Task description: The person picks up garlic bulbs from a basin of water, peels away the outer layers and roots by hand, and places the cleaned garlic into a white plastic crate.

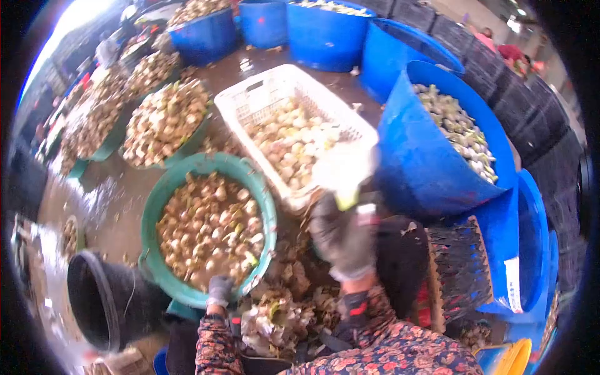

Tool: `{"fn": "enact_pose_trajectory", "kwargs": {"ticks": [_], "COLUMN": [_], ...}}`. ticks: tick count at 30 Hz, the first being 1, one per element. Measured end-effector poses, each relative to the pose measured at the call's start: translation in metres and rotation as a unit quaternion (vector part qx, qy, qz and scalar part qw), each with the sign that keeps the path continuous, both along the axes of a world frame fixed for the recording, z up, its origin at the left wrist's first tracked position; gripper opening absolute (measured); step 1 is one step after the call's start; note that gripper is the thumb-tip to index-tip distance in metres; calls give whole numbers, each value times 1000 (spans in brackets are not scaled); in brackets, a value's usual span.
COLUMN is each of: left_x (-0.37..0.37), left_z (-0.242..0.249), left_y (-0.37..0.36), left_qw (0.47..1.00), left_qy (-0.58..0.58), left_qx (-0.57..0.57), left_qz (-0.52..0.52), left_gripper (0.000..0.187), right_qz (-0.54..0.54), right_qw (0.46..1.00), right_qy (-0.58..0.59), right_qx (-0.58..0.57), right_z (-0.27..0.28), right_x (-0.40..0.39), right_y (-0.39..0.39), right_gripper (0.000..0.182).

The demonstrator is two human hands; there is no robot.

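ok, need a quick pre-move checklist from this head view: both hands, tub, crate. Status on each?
1. Left hand at the green tub: ok, gloved, at the near rim.
2. Left grip: cannot tell, the fingers are too small to read.
3. Right hand and its grip: cannot tell, motion-blurred.
4. Bulbs in the tub: ok, many there.
5. Room in the white crate: ok, its far wall shows above the contents.
6. Clear view of the crate's corner beyond the right hand: not ok, washed out by glare.

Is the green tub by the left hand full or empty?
Well filled, though not to the brim: pale bulbs spread across the green tub, below its rim. Depth is hidden.
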State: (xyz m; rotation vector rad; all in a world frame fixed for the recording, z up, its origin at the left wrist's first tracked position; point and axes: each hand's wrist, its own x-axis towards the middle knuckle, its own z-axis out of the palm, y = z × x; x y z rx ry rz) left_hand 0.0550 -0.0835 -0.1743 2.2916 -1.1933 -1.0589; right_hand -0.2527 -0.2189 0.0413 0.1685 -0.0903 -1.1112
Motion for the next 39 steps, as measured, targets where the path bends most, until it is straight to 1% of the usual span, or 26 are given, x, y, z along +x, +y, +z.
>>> {"fn": "enact_pose_trajectory", "kwargs": {"ticks": [1,2,3,4,5,6,7,9,11,13,15,17,18,19,21,23,25,26,27,28,29,31,33,34,37,39], "left_x": [-5,8,11,6,9,12,8,16,15,9,-1,-5,-6,-7,-12,-10,-25,-36,-49,-61,-68,-75,-79,-80,-83,-83], "left_z": [13,-2,0,17,8,16,29,23,18,8,-1,-31,-48,-47,-36,-31,-1,16,39,91,93,105,109,115,130,132], "left_y": [1,13,12,7,15,14,15,20,13,0,-20,-36,-47,-49,-46,-33,-19,-8,0,0,8,19,27,28,32,36], "left_qw": [1000,984,982,998,993,993,991,987,987,991,996,987,983,983,994,943,920,934,945,966,987,987,983,974,983,978], "left_qy": [-5,-91,-102,-35,-113,-105,-101,-122,-102,-111,-79,-109,-109,-106,34,314,373,344,314,256,160,86,34,-16,-24,-58], "left_qx": [7,-84,-34,57,-28,49,58,79,112,71,36,56,119,120,100,50,13,-24,-62,9,-26,-122,-165,-207,-158,-175], "left_qz": [18,-128,-156,-20,-31,-28,63,68,56,8,-31,-103,-85,-88,-7,103,117,90,63,29,-9,-58,-71,-87,-87,-93], "left_gripper": [24,21,21,26,31,36,40,55,64,72,83,86,75,75,63,55,53,53,52,52,53,50,52,53,54,51], "right_qz": [-43,-19,10,73,103,130,151,234,285,311,335,325,330,328,290,286,228,178,181,167,152,148,201,201,170,165], "right_qw": [993,985,972,957,909,867,818,810,798,765,756,735,746,745,718,701,611,571,572,538,504,527,602,565,559,566], "right_qy": [65,128,188,267,402,479,553,531,528,562,559,593,578,580,631,653,749,784,783,803,820,808,749,766,758,749], "right_qx": [-88,-112,-138,-89,-40,-38,-43,-87,-55,-45,-61,-50,-29,-26,-37,0,-114,-166,-166,-195,-224,-216,-191,-233,-290,-303], "right_z": [20,14,1,-21,-36,-47,-57,-86,-101,-95,-119,-126,-135,-142,-152,-149,-154,-163,-158,-150,-140,-126,-128,-120,-98,-119], "right_x": [-9,-9,-6,2,16,29,40,56,71,79,82,88,87,88,87,92,94,97,99,100,100,97,93,91,86,85], "right_y": [2,1,2,4,16,33,48,63,74,83,83,82,82,80,80,80,83,88,91,92,92,92,92,92,94,95], "right_gripper": [54,57,60,57,54,49,44,36,29,31,28,26,27,27,36,39,42,41,41,39,38,36,37,36,34,31]}}
